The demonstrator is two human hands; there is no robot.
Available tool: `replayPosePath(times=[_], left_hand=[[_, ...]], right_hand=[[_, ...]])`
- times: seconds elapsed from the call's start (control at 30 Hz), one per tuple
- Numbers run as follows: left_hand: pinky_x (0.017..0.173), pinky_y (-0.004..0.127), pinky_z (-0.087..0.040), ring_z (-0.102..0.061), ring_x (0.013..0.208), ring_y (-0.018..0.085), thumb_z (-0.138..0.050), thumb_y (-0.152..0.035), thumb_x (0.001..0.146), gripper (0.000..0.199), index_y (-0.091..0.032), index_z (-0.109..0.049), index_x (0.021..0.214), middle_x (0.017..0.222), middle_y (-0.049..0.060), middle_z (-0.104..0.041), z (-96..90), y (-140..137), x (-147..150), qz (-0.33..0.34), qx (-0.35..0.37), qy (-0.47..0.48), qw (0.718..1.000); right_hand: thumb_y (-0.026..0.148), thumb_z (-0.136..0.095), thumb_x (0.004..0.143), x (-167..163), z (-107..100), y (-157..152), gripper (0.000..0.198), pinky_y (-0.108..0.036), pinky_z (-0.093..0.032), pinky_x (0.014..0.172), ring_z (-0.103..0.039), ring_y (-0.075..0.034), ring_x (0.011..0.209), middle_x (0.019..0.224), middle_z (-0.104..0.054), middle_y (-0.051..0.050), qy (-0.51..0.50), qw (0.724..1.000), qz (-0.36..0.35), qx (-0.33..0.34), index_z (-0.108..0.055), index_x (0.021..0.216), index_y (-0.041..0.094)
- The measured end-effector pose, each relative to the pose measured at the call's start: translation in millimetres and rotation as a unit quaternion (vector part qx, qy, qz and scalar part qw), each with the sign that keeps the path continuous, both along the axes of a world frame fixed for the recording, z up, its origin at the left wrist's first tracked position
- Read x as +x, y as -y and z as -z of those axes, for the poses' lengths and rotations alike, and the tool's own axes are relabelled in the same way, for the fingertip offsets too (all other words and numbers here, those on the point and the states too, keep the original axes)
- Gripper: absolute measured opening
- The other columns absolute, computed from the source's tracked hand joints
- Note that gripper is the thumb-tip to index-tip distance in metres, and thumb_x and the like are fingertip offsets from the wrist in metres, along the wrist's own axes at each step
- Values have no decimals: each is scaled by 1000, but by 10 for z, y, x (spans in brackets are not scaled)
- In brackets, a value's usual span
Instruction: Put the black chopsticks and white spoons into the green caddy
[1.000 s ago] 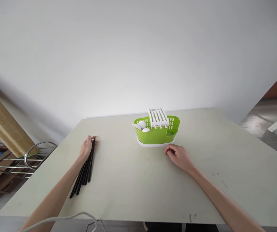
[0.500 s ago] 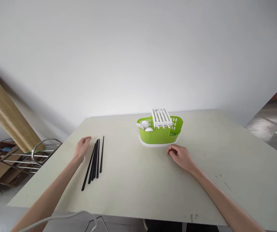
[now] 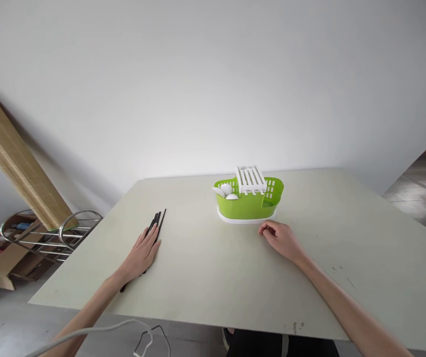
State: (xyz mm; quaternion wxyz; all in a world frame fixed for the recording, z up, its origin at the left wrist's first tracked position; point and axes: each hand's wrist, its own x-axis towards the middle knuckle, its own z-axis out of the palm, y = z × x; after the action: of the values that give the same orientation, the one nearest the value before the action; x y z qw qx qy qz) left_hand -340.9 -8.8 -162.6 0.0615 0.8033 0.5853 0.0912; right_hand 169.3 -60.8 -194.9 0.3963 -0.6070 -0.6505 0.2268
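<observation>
Several black chopsticks [image 3: 156,218] lie on the left of the table under my left hand [image 3: 142,255]. The hand is spread flat over them with fingers stretched, hiding their middle lengths; only the far tips and bits of the near ends show. Right of centre stands a green basket [image 3: 248,208] on a white base, with a white slotted rack [image 3: 252,179] across its middle. White spoons [image 3: 231,197] rest in its left compartment. My right hand [image 3: 281,239] lies on the table just in front of the basket's right end, fingers curled, with nothing visible in them.
The pale table [image 3: 205,277] reaches back to a white wall [image 3: 213,89]. To the left, a rolled bamboo mat [image 3: 19,158] leans over a metal rack [image 3: 45,243] and an open cardboard box [image 3: 2,270]. A white cable [image 3: 104,328] hangs at the front edge.
My left hand has moved right, from beside the chopsticks to flat on top of them. My right hand stays curled near the basket. The view has shifted slightly.
</observation>
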Motion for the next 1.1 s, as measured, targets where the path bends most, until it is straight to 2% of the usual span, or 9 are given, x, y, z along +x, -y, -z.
replayPosePath(times=[0.1,0.23,0.3,0.4,0.67,0.9,1.0,1.1], left_hand=[[129,57,-24,-18,162,33,-27,-54,107,68,-26,-25,169,173,7,-27,-57,24,-100,32,-20,3,999],[129,63,-16,-3,163,35,-27,-52,107,68,-31,-14,171,175,2,-21,-169,162,8,35,-7,-7,999],[129,65,-13,2,163,36,-33,-53,106,72,-32,-10,171,176,2,-17,-257,243,158,48,28,-8,998],[131,61,-15,2,163,34,-40,-52,105,77,-34,-5,171,177,1,-15,-416,337,446,82,65,3,995],[130,53,-25,-16,163,31,-44,-49,107,77,-37,-2,170,177,4,-20,-806,355,1339,130,73,101,984],[126,47,-34,-33,157,27,-51,-51,105,73,-32,-17,167,170,11,-34,-1092,-9,2142,168,117,188,961],[123,47,-37,-38,153,29,-57,-52,102,71,-27,-29,162,165,14,-42,-1186,-223,2379,212,161,161,950],[117,50,-40,-48,142,32,-62,-55,99,61,-24,-49,149,149,14,-58,-1297,-414,2527,262,216,73,938]], right_hand=[[25,-47,87,0,0,0,24,-30,-40,61,-57,-18,59,77,-74,0,0,1000,0,-3,-70,78,25],[26,-47,87,2,11,-1,24,-30,-41,62,-57,-18,59,76,-74,0,1,1000,-2,-8,-69,78,25],[26,-47,87,2,17,-1,24,-30,-41,62,-57,-18,60,76,-73,0,2,1000,-4,-9,-70,79,25],[26,-48,87,1,20,-2,23,-30,-42,65,-59,-18,64,77,-74,0,4,1000,-6,-8,-70,79,25],[25,-47,87,-5,3,-14,25,-30,-42,65,-60,-18,64,81,-76,0,1,1000,-2,-9,-70,79,25],[23,-47,86,-19,-12,-21,24,-30,-41,66,-59,-17,63,80,-75,0,-7,1000,-4,-7,-70,78,24],[22,-48,86,-19,-15,-33,24,-29,-41,65,-59,-17,63,81,-76,0,-12,1000,-5,-5,-70,78,24],[20,-47,85,-18,-20,-45,24,-29,-41,65,-59,-17,64,81,-75,0,-17,1000,-8,-2,-70,78,24]])
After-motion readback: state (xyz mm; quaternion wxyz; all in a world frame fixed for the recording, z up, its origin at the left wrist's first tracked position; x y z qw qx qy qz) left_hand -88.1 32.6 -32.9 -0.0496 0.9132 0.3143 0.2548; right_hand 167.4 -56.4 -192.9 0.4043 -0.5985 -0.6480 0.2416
